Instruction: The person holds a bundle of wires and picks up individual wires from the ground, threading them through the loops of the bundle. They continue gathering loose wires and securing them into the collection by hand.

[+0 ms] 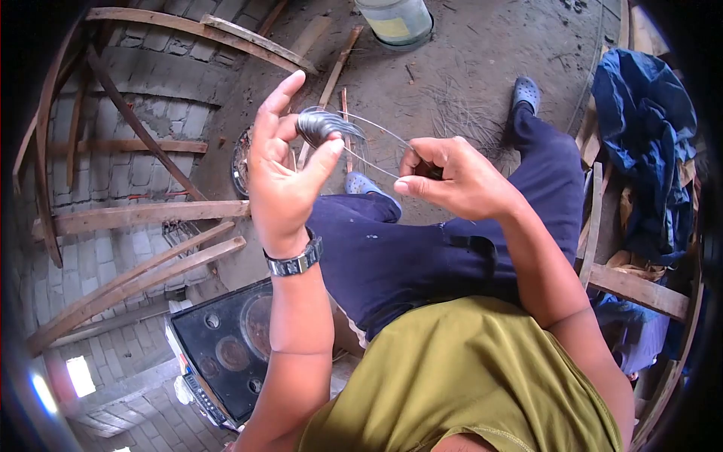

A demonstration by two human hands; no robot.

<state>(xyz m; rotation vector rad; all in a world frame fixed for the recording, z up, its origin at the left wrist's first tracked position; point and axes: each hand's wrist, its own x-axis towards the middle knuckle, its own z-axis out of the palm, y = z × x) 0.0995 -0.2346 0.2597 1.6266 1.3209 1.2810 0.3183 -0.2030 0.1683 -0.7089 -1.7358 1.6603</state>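
My left hand (280, 162) is raised, pinching a small coil of thin grey wire (322, 125) between thumb and fingers; a metal watch sits on that wrist. My right hand (452, 177) is closed on the loose strands of the same wire (380, 154), which stretch between the two hands. Both hands hover above my lap, over dark blue trousers (422, 256). I am seated, with grey clogs on my feet.
Curved wooden planks and slats (143, 215) lean against a grey brick wall at left. A black stovetop (226, 350) lies below my left arm. A bucket (395, 19) stands on the dirt floor ahead. A blue cloth (648, 143) hangs at right.
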